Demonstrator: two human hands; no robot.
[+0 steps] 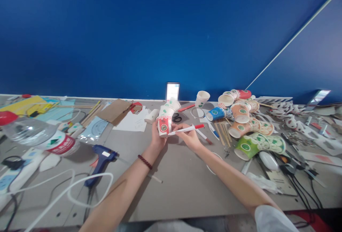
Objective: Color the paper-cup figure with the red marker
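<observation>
Near the middle of the head view, my left hand (158, 135) is wrapped round a red-and-white paper cup (164, 123). That cup is joined or stacked with white cups with green marks (173, 106) behind it. Between the fingers of my right hand (187, 137) is a white marker with a red end (190, 129), its other end close to the cup's lower side. Whether the tip touches the cup is too small to tell. Black-handled scissors (176, 117) lie just behind my hands.
Left are a large bottle (40, 134), a blue glue gun (100, 162), cardboard (115, 112) and white cords. Right are joined paper cups (245, 148), wooden sticks (222, 133), a white mouse (268, 160) and black cables. A lit phone (172, 91) stands against the blue wall.
</observation>
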